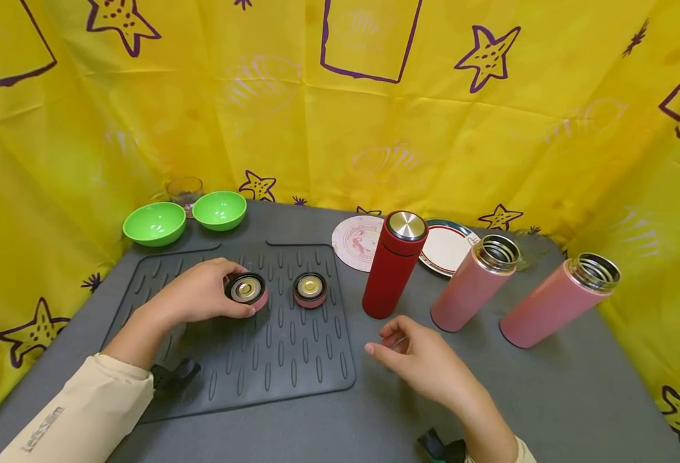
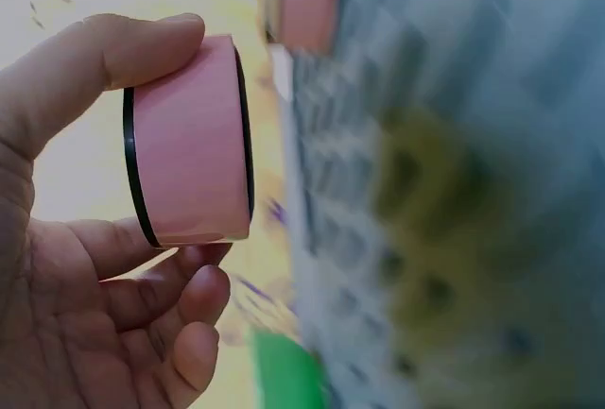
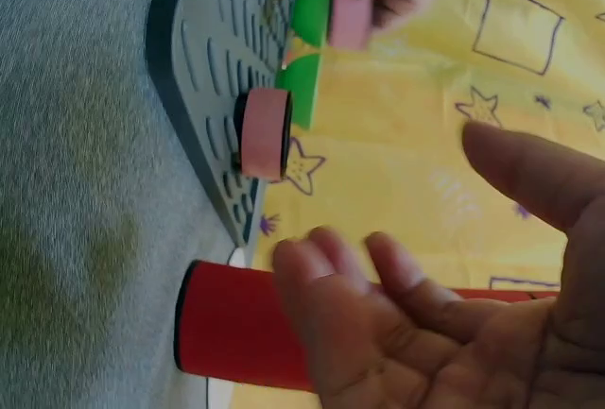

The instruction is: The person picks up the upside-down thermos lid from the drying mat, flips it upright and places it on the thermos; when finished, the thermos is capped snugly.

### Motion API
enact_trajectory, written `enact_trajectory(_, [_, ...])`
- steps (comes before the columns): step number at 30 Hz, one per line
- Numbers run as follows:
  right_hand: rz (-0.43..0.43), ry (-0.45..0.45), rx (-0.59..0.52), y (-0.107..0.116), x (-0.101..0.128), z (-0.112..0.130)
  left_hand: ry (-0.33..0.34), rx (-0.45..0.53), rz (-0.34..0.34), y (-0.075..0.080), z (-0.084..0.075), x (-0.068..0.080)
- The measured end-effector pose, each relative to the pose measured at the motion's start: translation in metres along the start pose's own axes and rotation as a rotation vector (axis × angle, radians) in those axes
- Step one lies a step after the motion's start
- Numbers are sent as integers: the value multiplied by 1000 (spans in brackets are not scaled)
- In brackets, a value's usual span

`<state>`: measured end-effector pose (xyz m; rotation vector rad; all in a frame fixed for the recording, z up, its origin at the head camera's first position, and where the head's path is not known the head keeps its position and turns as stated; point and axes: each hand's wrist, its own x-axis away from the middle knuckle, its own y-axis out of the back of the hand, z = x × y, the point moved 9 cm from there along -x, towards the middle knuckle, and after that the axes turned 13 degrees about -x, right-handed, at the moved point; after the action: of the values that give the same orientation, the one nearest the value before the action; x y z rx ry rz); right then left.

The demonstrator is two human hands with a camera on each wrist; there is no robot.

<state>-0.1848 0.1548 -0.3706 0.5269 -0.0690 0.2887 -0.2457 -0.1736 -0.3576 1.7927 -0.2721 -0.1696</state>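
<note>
Where the ridged mat (image 1: 294, 360) covers the table's left half, we see the left hand (image 1: 201, 292) pinching a pink lid (image 1: 247, 290) between thumb and fingers, just above the mat. Beside it, a second lid (image 1: 310, 289) rests on the mat. Further right stands a red flask (image 1: 394, 263), near which our right hand (image 1: 427, 360) hovers with relaxed, loosely spread fingers, holding nothing. Two pink flasks (image 1: 475, 283) stand uncapped beyond.
</note>
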Motion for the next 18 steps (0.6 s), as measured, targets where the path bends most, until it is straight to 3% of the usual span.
enact_trajectory(8, [102,179,-183,-14,-1,26,-167,-39,-78,35,-90,17])
enact_trajectory(14, [148,157,-319,-28,-7,36,-312,-89,-166,43,-150,28])
enact_trajectory(18, [196,107,-381,-39,-7,37,-414,-93,-216,40,-180,33])
